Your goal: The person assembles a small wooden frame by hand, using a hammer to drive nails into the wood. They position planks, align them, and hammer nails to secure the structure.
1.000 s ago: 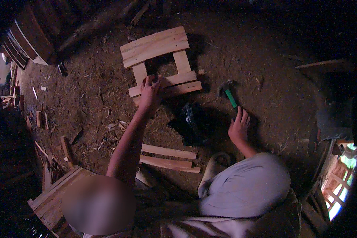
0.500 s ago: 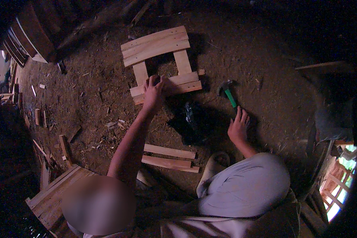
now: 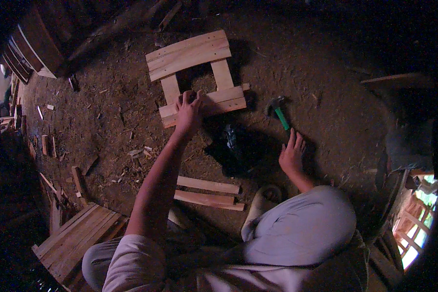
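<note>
A pale wooden frame [image 3: 190, 56] of nailed slats lies on the dirt floor in front of me, with a gap across its middle. My left hand [image 3: 189, 109] grips the near slats, its fingers curled over their inner edge. To the right lies a claw hammer [image 3: 281, 118] with a dark head and a green handle, its head pointing away from me. My right hand [image 3: 293, 155] is at the near end of the handle, fingers closed over it; the grip's end is hidden beneath them. Between the hands sits a crumpled black plastic bag [image 3: 232, 146].
Loose pale wood strips [image 3: 209, 199] lie close to my feet. A planked wooden piece [image 3: 78, 238] stands at the lower left. Wood scraps [image 3: 143, 152] and chips litter the floor on the left. Stacked boards [image 3: 36, 44] lean at the far left. Another person's leg [image 3: 409, 136] shows at the right.
The view has shifted very slightly. Both hands, the wooden frame and the hammer keep their places.
</note>
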`<act>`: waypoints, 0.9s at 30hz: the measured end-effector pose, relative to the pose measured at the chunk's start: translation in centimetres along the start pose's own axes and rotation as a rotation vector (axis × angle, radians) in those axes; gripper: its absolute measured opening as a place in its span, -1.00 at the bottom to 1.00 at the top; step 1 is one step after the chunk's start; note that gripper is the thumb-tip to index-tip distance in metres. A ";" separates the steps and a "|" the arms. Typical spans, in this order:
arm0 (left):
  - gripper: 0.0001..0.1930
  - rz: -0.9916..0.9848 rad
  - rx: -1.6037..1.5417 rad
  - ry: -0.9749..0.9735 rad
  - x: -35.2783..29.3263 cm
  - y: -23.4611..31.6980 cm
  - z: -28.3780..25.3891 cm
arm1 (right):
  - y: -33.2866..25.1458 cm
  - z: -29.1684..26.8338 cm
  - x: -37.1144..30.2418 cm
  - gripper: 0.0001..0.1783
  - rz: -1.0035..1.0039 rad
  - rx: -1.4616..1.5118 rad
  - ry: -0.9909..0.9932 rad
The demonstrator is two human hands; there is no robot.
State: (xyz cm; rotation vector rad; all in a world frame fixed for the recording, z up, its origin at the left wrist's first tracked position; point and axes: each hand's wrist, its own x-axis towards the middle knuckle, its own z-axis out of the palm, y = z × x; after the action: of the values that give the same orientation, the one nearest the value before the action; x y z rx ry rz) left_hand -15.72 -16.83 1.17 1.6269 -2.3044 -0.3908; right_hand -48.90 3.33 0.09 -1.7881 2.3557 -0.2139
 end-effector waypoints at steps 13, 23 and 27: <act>-0.56 -0.016 -0.463 -0.578 -9.2 -2.0 -8.7 | 0.2 0.9 0.1 -0.26 -0.074 0.044 0.095; -0.63 0.582 0.131 -0.625 -21.6 -2.3 -4.0 | 0.1 -0.4 0.2 -0.26 -0.055 0.018 0.040; -0.64 0.548 -0.061 -0.675 -20.7 -3.1 -3.2 | 0.8 -0.4 0.0 -0.24 -0.069 0.033 0.025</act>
State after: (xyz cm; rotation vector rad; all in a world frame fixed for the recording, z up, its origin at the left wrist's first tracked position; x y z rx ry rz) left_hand -5.23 1.60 1.22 0.8295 -3.0384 -0.9664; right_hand -49.73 3.49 0.29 -1.8629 2.2954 -0.2841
